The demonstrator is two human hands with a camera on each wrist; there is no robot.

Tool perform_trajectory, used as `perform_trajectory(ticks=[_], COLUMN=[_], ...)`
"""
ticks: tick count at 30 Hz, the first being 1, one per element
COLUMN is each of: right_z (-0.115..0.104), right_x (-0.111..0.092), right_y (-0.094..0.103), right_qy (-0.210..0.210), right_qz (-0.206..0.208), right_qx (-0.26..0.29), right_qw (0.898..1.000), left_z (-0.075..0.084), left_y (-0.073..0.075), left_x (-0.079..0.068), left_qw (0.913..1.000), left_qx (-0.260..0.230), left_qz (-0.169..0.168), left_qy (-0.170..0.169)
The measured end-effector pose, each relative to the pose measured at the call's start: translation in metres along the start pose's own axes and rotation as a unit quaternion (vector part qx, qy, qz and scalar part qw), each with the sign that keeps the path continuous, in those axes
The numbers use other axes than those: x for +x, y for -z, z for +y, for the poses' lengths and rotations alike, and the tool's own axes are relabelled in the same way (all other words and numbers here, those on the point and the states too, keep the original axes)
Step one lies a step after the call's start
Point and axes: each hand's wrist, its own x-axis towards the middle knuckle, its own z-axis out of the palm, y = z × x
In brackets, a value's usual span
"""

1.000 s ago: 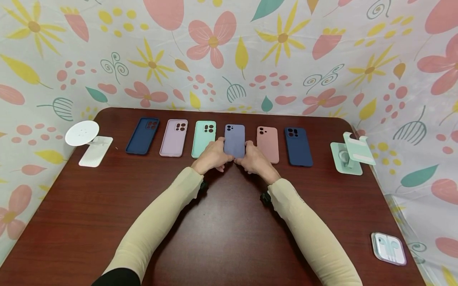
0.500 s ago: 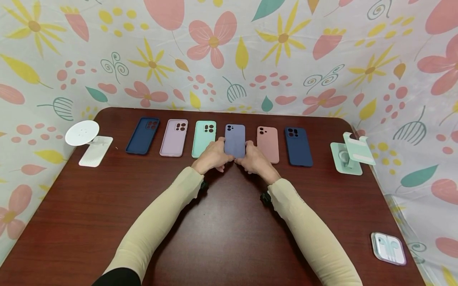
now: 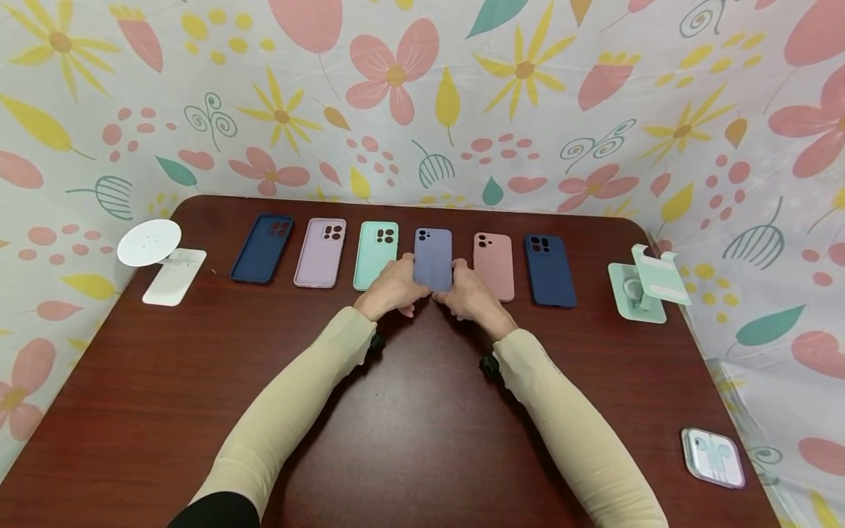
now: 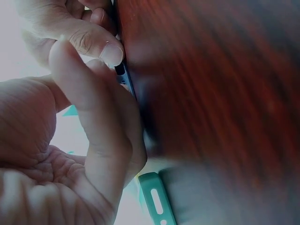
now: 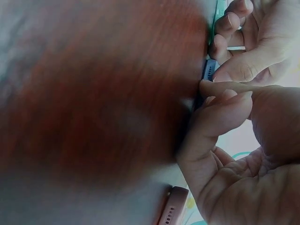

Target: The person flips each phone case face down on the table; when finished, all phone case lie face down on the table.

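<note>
Two-handed hold on a violet phone case (image 3: 433, 257), far side of table (image 3: 396, 440).
Nearest, at right: boxed earphones (image 3: 713, 457). Farther up: pinched at the lower end by left hand (image 3: 389, 287) and right hand (image 3: 470, 295), lined up between mint case (image 3: 372, 253) and pink case (image 3: 494, 264). Beyond: flowered cloth (image 3: 422, 110).

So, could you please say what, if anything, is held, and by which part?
The periwinkle phone case, by its near end: left hand at the left corner, right hand at the right.
</note>
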Motion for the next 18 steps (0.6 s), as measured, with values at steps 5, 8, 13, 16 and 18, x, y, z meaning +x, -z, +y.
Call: perform_trajectory(ticks=[5, 8, 13, 16, 18], right_z=[-0.001, 0.000, 0.011, 0.023, 0.031], right_x=[-0.001, -0.001, 0.007, 0.021, 0.029], right_y=[0.000, 0.000, -0.002, -0.006, -0.009], right_qy=[-0.004, -0.005, 0.006, 0.010, 0.019], right_qz=[0.000, 0.000, 0.003, 0.007, 0.014], right_qx=[-0.002, 0.000, 0.010, 0.011, 0.010], right_qw=[1.000, 1.000, 1.000, 1.000, 1.000], left_z=[-0.006, -0.006, -0.024, -0.022, -0.021], left_y=[-0.002, -0.002, -0.006, -0.003, 0.000], left_x=[0.009, 0.007, 0.028, 0.024, 0.020], left_qw=[0.9999, 1.0000, 0.9998, 0.9998, 0.9999], left_qx=[-0.010, -0.008, -0.018, -0.017, -0.012], left_qz=[-0.005, -0.001, -0.007, -0.003, 0.002], left_qy=[0.009, 0.006, 0.001, -0.002, -0.007])
